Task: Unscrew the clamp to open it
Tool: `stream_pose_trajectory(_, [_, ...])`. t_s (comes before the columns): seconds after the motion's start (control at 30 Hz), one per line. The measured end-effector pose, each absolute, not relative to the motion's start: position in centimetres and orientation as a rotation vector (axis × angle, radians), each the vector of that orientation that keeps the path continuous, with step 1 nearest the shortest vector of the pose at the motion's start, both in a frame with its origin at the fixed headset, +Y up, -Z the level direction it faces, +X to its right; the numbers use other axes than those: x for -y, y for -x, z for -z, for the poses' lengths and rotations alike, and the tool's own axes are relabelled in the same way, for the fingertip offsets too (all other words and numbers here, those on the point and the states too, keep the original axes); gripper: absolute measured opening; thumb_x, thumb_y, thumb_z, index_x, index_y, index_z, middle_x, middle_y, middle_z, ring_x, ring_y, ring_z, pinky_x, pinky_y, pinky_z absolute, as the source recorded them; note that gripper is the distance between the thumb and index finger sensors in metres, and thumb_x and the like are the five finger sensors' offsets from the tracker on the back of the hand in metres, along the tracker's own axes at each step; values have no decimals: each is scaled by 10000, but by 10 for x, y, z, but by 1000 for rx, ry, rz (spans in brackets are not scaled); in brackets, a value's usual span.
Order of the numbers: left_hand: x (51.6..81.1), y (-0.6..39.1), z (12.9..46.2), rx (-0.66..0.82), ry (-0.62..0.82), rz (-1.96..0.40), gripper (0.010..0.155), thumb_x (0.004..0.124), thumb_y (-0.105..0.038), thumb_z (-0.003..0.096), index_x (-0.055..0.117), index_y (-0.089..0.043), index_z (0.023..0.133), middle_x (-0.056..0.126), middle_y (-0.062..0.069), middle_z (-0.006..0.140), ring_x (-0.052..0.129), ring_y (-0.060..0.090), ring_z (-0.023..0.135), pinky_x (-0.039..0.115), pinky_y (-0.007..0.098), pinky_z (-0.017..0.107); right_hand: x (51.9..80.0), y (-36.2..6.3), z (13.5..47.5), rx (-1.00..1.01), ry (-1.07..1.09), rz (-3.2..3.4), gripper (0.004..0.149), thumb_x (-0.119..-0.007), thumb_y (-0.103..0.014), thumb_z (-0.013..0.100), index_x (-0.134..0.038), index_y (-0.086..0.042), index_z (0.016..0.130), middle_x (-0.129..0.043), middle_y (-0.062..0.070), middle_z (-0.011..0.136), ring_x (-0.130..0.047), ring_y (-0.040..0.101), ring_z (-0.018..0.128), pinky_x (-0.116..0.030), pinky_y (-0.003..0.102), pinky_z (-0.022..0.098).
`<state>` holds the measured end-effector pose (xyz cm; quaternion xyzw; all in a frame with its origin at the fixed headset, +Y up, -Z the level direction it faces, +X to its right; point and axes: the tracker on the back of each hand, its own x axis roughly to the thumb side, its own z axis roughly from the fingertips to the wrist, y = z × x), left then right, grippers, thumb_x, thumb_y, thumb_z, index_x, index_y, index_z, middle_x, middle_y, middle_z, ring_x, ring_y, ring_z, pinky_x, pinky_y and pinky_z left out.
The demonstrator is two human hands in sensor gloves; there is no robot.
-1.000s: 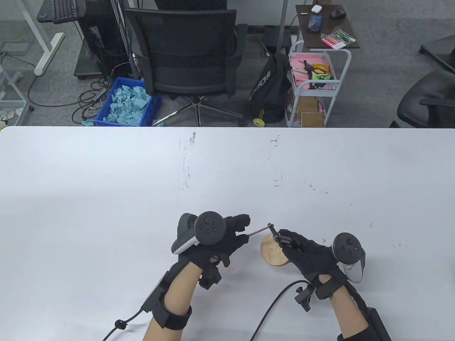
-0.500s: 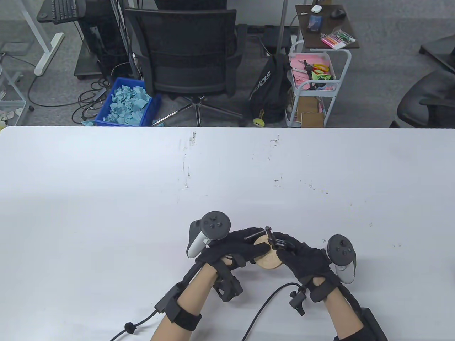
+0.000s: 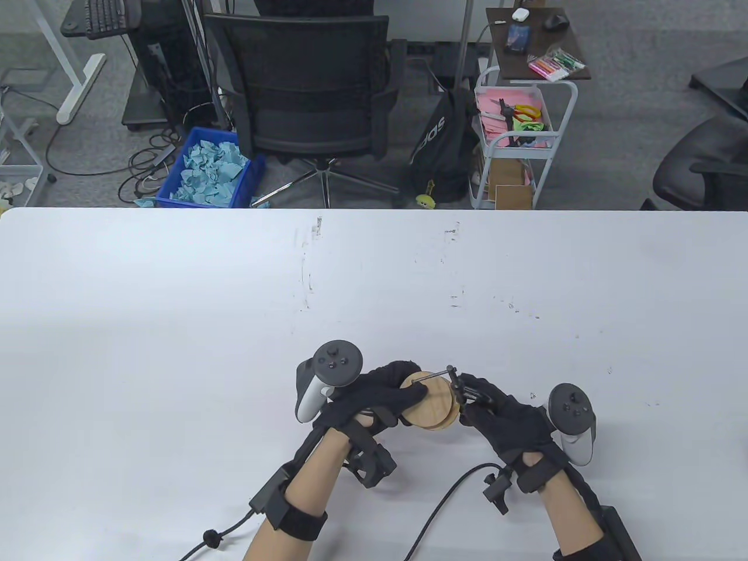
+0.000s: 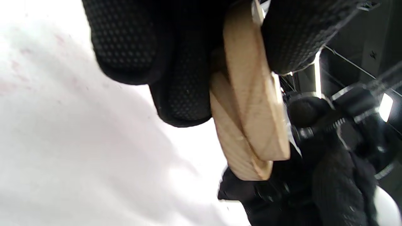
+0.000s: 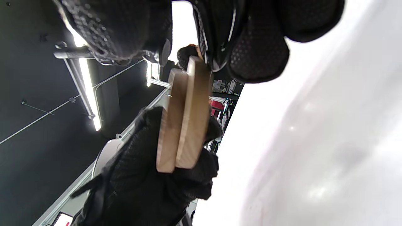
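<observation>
Two wooden discs [image 3: 429, 406] are stacked face to face, slightly offset from one another, and held between both gloved hands near the front edge of the white table [image 3: 175, 321]. The wrist views show the pair edge-on [image 4: 251, 116] [image 5: 185, 116], the faces pressed together but not aligned.

The clamp [image 3: 461, 392] sits at the right side of the discs. Its thin metal screw rod [image 3: 432, 377] runs across the top of the upper disc, ending in a short crossbar handle [image 3: 451, 374] just beside the right hand.

The left hand [image 3: 374, 397] grips the discs from the left: fingers curled over the upper face, thumb side beneath, as the left wrist view confirms with fingers [image 4: 125, 40] wrapped around the wood. The rod's left end lies at these fingertips.

The right hand [image 3: 508, 421] is closed around the clamp's dark frame, its fingertips at the crossbar end of the screw. In the right wrist view its fingers [image 5: 257, 50] pinch the frame against the discs' rim. Whether the screw pad bears on the wood cannot be determined.

A tracker is strapped to each hand, left [image 3: 327, 380] and right [image 3: 572, 418]. A black cable [image 3: 444, 508] trails over the table from the right wrist.
</observation>
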<state>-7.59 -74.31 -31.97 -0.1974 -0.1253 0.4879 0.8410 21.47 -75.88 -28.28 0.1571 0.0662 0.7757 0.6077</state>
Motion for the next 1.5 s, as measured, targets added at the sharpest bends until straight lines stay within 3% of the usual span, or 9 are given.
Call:
stream_pose_trajectory(0.17, [749, 75, 320, 208, 373, -832, 617, 793, -485, 491, 647, -154, 990, 916, 48, 828, 1111, 174, 531, 930, 286, 398, 761, -224, 286, -151, -314, -1769, 536, -816, -430, 429, -703, -359, 949, -733, 110, 890, -950, 185, 537, -694, 528, 490])
stream_pose_trajectory(0.5, [771, 53, 313, 217, 478, -929, 571, 779, -439, 505, 627, -154, 976, 867, 115, 853, 1119, 227, 531, 986, 194, 286, 761, -224, 286, -163, -316, -1772, 540, -816, -428, 427, -702, -349, 949, -757, 102, 870, -954, 187, 530, -696, 528, 485])
stream_pose_trajectory(0.7, [759, 51, 308, 189, 377, -733, 552, 798, -463, 496, 699, -180, 959, 824, 157, 899, 1089, 225, 607, 946, 166, 297, 761, -223, 285, -166, -325, -1789, 539, -816, -427, 427, -704, -348, 948, -762, 102, 866, -954, 187, 528, -697, 528, 483])
stream_pose_trajectory(0.83, [754, 54, 308, 137, 305, -595, 553, 798, -483, 490, 721, -177, 945, 862, 145, 873, 1115, 141, 508, 937, 154, 282, 761, -223, 286, -174, -317, -1782, 543, -819, -420, 427, -703, -339, 951, -761, 107, 865, -954, 196, 525, -693, 534, 482])
stream_pose_trajectory(1.2, [743, 70, 315, 152, 341, -822, 539, 822, -461, 481, 710, -206, 943, 875, 108, 871, 1109, 143, 476, 923, 177, 290, 761, -226, 286, -173, -309, -1785, 544, -818, -424, 426, -702, -337, 951, -772, 103, 854, -957, 193, 517, -698, 530, 476])
stream_pose_trajectory(1.5, [739, 117, 330, 39, 349, -765, 586, 907, -417, 433, 717, -202, 943, 887, 107, 865, 1107, 168, 490, 922, 201, 300, 760, -234, 288, -145, -282, -1807, 559, -815, -439, 420, -701, -301, 950, -829, 77, 788, -979, 174, 436, -737, 500, 411])
